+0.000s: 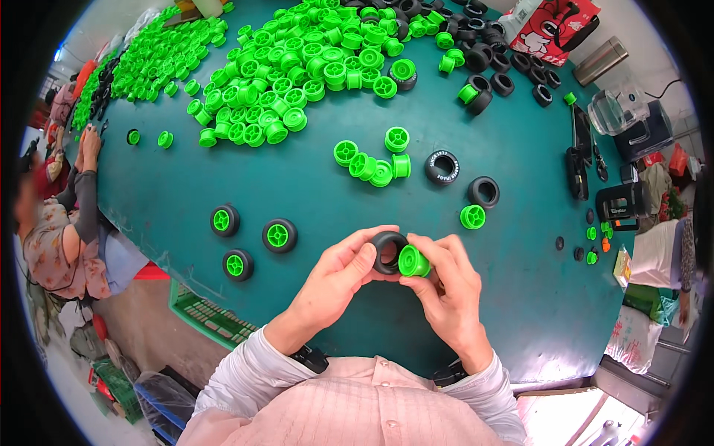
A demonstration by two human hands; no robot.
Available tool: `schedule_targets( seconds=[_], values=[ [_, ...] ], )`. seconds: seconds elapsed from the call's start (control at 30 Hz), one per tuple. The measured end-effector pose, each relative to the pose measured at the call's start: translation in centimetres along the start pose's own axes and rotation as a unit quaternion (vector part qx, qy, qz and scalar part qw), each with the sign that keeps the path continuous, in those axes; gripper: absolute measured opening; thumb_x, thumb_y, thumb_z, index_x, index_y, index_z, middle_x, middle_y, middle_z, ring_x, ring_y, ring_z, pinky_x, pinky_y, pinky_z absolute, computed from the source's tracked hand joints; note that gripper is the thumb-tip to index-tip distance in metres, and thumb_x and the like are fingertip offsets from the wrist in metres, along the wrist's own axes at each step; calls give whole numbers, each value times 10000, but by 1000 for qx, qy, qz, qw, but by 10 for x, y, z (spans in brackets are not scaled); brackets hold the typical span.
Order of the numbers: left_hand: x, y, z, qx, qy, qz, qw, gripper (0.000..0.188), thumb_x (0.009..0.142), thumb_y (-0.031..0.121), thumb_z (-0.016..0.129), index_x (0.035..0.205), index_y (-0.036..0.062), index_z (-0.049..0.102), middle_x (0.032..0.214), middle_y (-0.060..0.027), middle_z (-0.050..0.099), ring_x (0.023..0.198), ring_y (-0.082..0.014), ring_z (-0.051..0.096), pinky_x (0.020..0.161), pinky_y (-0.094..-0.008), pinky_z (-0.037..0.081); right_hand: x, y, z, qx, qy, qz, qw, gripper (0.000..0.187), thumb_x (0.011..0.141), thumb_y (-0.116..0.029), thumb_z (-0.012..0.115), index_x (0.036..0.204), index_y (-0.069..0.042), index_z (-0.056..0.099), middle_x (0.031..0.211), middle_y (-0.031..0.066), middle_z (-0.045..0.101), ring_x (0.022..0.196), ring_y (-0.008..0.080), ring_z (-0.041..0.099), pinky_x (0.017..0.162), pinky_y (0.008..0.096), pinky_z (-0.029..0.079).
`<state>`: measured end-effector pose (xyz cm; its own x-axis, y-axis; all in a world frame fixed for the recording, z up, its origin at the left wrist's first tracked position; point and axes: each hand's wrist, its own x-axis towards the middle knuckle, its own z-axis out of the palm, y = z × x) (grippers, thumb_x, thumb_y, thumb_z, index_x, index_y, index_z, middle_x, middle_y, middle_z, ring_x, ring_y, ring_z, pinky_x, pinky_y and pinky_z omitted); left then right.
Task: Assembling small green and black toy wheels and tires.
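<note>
Between the thumb and fingers of my left hand (327,279) is a small black rubber tire (387,241), its hole facing right. My right hand (451,290) pinches a bright green plastic wheel rim (413,261) close against the tire's right side. The rim is outside the tire's hole; whether the two touch I cannot tell. To the left lie three tires with green rims inside, one of them a finished wheel (280,236). Ahead of my right hand are a loose green rim (472,216) and two bare tires, the nearer a plain black tire (483,192).
A large pile of green rims (282,67) covers the far left and middle of the green table (320,193). Black tires (502,84) are heaped at the far right, near a steel flask (601,61) and a clear jug (617,110). Another person (63,238) works at the left edge.
</note>
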<state>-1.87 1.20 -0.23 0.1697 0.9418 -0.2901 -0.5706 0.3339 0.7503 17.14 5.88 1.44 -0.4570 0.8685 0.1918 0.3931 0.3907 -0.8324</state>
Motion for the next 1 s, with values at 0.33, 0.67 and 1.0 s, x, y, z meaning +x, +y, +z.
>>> schedule_targets(
  seconds=[0.33, 0.67, 1.0],
  values=[
    [-1, -4, 8, 89, 14, -8, 996, 499, 1100, 333, 454, 1474, 3, 450, 1307, -76, 610, 1194, -144, 574, 1003, -318, 493, -2, -2, 13, -122, 38, -79, 989, 506, 766, -181, 852, 1185, -59, 596, 949, 66, 649, 637, 191, 657, 516, 307, 492],
    [-3, -3, 17, 149, 34, 42, 987, 493, 1068, 305, 550, 1439, -12, 486, 1223, -49, 619, 1116, -121, 584, 978, -291, 484, -4, -7, 8, 73, -10, 143, 987, 489, 795, -202, 874, 1137, -58, 556, 889, 57, 658, 569, 101, 517, 515, 256, 441],
    [-5, -2, 16, 119, 5, 16, 993, 440, 1054, 236, 577, 1400, -27, 506, 1220, -87, 624, 1131, -147, 595, 986, -310, 497, 0, 7, 0, 317, -44, 199, 926, 581, 790, -66, 851, 1252, -31, 500, 741, -24, 549, 660, 44, 485, 563, 224, 380]
  ],
)
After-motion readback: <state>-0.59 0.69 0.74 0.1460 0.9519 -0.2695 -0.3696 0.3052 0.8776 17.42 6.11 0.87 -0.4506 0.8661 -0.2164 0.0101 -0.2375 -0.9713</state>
